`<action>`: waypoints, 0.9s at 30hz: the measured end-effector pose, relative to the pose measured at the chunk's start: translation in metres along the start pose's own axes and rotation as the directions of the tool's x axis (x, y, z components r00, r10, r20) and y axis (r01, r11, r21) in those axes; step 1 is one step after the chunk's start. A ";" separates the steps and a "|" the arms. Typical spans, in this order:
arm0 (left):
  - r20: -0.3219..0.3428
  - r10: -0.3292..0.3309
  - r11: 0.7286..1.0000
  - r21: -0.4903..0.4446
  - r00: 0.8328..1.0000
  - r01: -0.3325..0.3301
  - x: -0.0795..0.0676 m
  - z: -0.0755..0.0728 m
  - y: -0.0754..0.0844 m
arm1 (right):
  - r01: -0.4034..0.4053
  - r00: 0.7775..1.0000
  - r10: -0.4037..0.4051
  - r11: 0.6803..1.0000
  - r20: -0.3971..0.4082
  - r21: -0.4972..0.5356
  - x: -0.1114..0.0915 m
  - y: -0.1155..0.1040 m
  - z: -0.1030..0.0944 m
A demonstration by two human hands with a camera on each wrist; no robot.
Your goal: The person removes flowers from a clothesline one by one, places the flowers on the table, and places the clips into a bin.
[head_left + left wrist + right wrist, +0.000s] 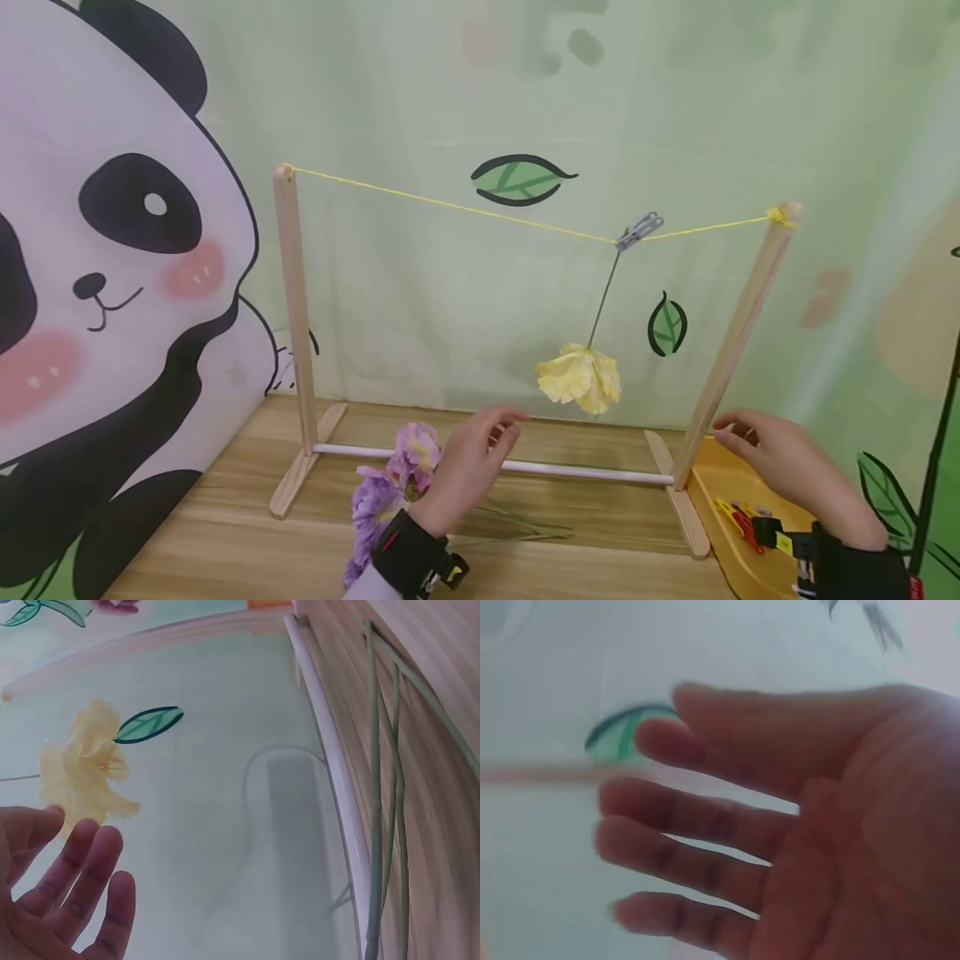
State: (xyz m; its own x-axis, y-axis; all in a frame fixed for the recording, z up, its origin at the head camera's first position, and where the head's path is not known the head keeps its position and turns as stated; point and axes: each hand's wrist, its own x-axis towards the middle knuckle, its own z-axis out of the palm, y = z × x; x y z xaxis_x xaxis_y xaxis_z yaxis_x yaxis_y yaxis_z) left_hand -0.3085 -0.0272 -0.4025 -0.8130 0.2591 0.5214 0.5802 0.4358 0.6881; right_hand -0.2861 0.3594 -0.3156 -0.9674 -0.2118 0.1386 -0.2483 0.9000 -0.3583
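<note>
A yellow artificial flower (579, 377) hangs head down from a yellow string (450, 205), its stem pinched in a grey clothespin (639, 232). My left hand (472, 462), fingers relaxed and holding nothing, hovers left of and below the blossom. In the left wrist view its fingertips overlap the edge of the yellow petals. Purple and pink flowers (375, 508) lie on the table beside my left wrist, their green stems (375, 787) reaching right. My right hand (776, 454) is in the air over the yellow tray (757, 575), beside the right post, with loose, empty fingers.
A wooden frame carries the string between its left post (296, 317) and right post (738, 350); a white rod (585, 472) joins their feet. Several colored clothespins (738, 521) lie in the tray. A printed panda curtain (420, 333) stands behind the wooden table (217, 533).
</note>
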 end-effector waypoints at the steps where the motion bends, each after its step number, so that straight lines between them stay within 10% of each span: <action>1: -0.014 -0.003 1.000 -0.029 1.000 0.002 0.000 0.000 0.000 | 0.019 0.999 -0.019 1.000 -0.027 0.003 0.001 -0.004 0.002; 16: -0.092 0.021 0.990 -0.139 0.996 -0.034 0.004 0.003 0.004 | 0.221 0.890 -0.191 0.975 -0.414 0.024 0.009 -0.050 0.027; 27: -0.127 0.151 0.978 -0.125 0.980 -0.166 0.051 -0.021 0.046 | 0.367 0.711 -0.351 0.924 -0.609 -0.104 0.032 -0.090 -0.006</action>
State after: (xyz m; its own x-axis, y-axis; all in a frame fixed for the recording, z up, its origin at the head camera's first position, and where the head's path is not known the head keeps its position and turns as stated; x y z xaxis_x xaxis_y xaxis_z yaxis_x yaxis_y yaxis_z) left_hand -0.3222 -0.0118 -0.3341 -0.7035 0.2101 0.6789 0.7089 0.2753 0.6494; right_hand -0.2949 0.2739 -0.2736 -0.5712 -0.2347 0.7866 -0.5799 0.7936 -0.1843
